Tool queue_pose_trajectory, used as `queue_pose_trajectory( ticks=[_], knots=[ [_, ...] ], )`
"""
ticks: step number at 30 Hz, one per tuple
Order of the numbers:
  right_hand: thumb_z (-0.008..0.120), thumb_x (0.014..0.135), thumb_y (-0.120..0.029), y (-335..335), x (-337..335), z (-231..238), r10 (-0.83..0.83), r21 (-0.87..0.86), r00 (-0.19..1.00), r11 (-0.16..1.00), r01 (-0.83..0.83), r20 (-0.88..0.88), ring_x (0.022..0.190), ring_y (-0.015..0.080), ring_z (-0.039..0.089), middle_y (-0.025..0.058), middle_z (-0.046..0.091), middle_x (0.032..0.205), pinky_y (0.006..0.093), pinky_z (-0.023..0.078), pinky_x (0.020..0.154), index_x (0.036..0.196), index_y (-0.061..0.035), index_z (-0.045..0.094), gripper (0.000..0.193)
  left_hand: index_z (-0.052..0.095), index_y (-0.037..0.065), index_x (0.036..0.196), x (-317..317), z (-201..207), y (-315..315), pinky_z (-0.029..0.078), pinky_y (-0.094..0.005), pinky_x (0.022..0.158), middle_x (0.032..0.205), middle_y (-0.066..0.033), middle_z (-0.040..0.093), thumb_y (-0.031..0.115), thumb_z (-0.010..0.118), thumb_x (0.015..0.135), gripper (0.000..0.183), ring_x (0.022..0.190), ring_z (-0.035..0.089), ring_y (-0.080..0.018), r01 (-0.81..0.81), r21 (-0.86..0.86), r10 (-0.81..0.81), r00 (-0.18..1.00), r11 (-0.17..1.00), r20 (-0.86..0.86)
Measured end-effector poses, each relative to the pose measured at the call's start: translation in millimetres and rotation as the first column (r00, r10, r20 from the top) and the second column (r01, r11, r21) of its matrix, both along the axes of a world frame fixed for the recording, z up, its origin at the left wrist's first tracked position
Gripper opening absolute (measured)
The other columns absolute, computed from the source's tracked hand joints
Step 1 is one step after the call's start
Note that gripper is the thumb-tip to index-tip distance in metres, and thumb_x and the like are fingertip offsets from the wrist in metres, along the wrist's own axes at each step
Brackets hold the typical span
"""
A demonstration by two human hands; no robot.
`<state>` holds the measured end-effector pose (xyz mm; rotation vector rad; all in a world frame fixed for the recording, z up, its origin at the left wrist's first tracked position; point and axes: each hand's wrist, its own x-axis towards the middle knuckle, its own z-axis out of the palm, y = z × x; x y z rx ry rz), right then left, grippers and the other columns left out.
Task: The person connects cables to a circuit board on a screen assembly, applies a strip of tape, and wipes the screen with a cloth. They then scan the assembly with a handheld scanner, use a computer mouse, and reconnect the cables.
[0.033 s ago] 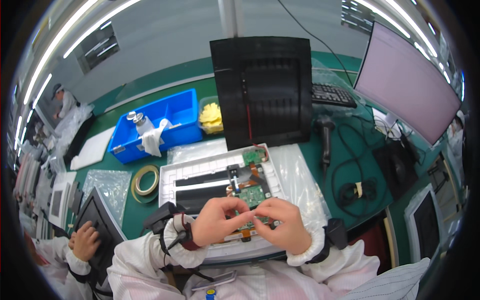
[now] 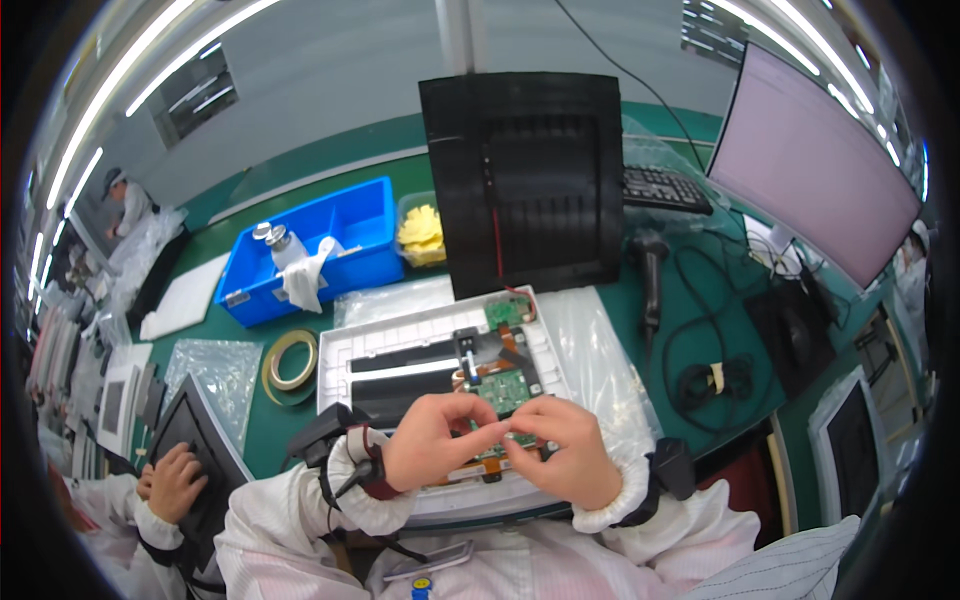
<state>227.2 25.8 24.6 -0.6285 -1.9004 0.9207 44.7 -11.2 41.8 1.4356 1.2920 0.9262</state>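
My left hand (image 2: 437,447) and my right hand (image 2: 572,452) meet at their fingertips above the near part of an opened white device housing (image 2: 337,372). Both are closed in a pinch; whatever lies between the fingers is too small or hidden to make out. Beneath them, partly covered, a green circuit board (image 2: 503,388) with orange flat cables sits in the housing. A smaller green board (image 2: 505,312) lies at the housing's far right corner. From there a red wire (image 2: 498,240) runs up to a black panel (image 2: 555,180) standing upright behind the housing.
Left lie a blue divided bin (image 2: 345,275) with a bottle and cloth, a box of yellow pieces (image 2: 422,228) and tape rolls (image 2: 290,362). Right are a scanner (image 2: 651,280), coiled cable (image 2: 712,385), keyboard (image 2: 668,190) and monitor (image 2: 815,160). A co-worker's hand (image 2: 175,485) touches a black panel.
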Motion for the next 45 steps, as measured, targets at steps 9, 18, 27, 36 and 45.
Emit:
queue_pose_trajectory(
  ticks=[9, 18, 27, 36, 45],
  knots=[
    [0.069, 0.069, -0.004, -2.6, 13.5, 11.7, 0.031, 0.099, 0.993, 0.994, -0.042, 0.112, 0.071, 0.0262, 0.059, 0.0110, 0.060, 0.081, 0.0319, 0.049, 0.062, 0.087, 0.0002, 0.065, 0.019, 0.062, -0.003, 0.086, -12.7, 5.6, -8.8, 0.045, -0.0197, 0.062, 0.077, -0.0018, 0.061, 0.007, 0.063, 0.083, 0.011, 0.070, 0.054, -0.0050, 0.040, -0.025, -0.040, 0.999, 0.999, -0.012],
    [0.074, 0.074, -0.015, 35.8, 28.7, 6.5, 0.250, -0.107, 0.945, 0.967, -0.232, 0.210, 0.093, 0.0217, 0.052, 0.0091, 0.051, 0.097, 0.0287, 0.043, 0.079, 0.096, -0.0017, 0.064, 0.028, 0.062, -0.001, 0.086, -23.4, 13.9, -15.4, 0.045, -0.0202, 0.059, 0.077, -0.0025, 0.060, 0.008, 0.062, 0.081, 0.011, 0.065, 0.055, -0.0067, 0.159, 0.050, -0.157, 0.986, 0.986, -0.049],
    [0.065, 0.083, -0.014, 34.4, 12.5, 7.6, 0.579, -0.501, 0.815, 0.715, -0.489, 0.031, 0.097, 0.0161, 0.051, 0.0058, 0.050, 0.108, 0.0272, 0.043, 0.081, 0.103, -0.0047, 0.063, 0.022, 0.055, -0.002, 0.084, -28.4, 11.2, -14.4, 0.039, -0.0252, 0.080, 0.087, -0.0044, 0.054, 0.006, 0.059, 0.083, 0.009, 0.085, 0.048, -0.0119, 0.484, 0.047, -0.466, 0.806, 0.874, 0.366],
    [0.066, 0.081, -0.008, 30.5, 1.1, -7.1, 0.580, -0.563, 0.804, 0.623, -0.543, -0.133, 0.092, 0.0137, 0.051, 0.0045, 0.051, 0.101, 0.0241, 0.043, 0.080, 0.085, -0.0018, 0.063, 0.008, 0.054, -0.001, 0.082, -25.1, 7.4, -17.2, 0.036, -0.0282, 0.079, 0.087, -0.0056, 0.051, 0.006, 0.057, 0.084, 0.008, 0.085, 0.045, -0.0151, 0.513, 0.088, -0.489, 0.732, 0.854, 0.475],
    [0.067, 0.079, -0.006, 29.7, 13.2, -0.5, 0.490, -0.562, 0.861, 0.676, -0.476, -0.140, 0.085, 0.0131, 0.051, 0.0037, 0.052, 0.096, 0.0236, 0.042, 0.074, 0.081, -0.0003, 0.063, 0.008, 0.056, -0.002, 0.081, -24.3, 1.3, -18.9, 0.038, -0.0270, 0.076, 0.087, -0.0065, 0.054, 0.008, 0.060, 0.084, 0.011, 0.082, 0.049, -0.0143, 0.430, 0.142, -0.445, 0.770, 0.891, 0.457]
  ],
)
